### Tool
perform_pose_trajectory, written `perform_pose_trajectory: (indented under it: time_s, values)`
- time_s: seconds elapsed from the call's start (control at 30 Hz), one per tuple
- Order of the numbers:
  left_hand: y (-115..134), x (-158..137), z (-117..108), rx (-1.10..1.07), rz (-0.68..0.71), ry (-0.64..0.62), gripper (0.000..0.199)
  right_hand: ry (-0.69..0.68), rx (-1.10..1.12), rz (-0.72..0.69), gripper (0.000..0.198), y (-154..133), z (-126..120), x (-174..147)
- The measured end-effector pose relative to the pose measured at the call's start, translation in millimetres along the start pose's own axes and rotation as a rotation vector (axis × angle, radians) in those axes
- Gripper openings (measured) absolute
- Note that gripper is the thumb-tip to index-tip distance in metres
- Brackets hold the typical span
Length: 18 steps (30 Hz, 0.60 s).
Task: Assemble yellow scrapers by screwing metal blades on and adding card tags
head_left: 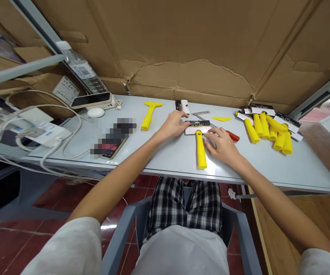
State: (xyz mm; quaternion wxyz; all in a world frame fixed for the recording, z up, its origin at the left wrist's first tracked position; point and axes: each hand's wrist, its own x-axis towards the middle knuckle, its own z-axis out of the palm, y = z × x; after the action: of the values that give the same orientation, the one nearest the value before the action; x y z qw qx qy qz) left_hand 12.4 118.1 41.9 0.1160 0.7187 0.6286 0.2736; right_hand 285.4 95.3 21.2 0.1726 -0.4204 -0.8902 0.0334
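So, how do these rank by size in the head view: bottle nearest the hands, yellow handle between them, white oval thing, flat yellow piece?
Largest to smallest:
1. Bottle
2. Yellow handle
3. White oval thing
4. Flat yellow piece

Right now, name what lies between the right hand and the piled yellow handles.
Head view: a red handle lies between the right hand and the piled yellow handles.

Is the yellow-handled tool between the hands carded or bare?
Carded: a black-and-white card covers its head, while its yellow handle sticks out uncovered.
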Motion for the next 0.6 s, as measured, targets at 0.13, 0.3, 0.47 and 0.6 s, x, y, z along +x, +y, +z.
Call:
perform_pose_trajectory:
  time_s: [0.13, 0.3, 0.47, 0.6]
  values:
    - [8, -52, -4, 0.063, 0.059, 0.007, 0.052, -0.034, -0.022, 0.052, 0.073, -1, 3, -21]
    - [20, -103, 11, 0.345, 0.015, -0.208, 0.071, -0.271, -0.113, 0.138, 0.092, -3, 8, -28]
    - [21, -105, 19, 0.421, 0.026, -0.235, 0.073, -0.286, -0.148, 0.133, 0.093, -4, 8, -25]
    - [21, -106, 17, 0.406, 0.043, -0.206, 0.072, -0.283, -0.169, 0.146, 0.091, -4, 10, -26]
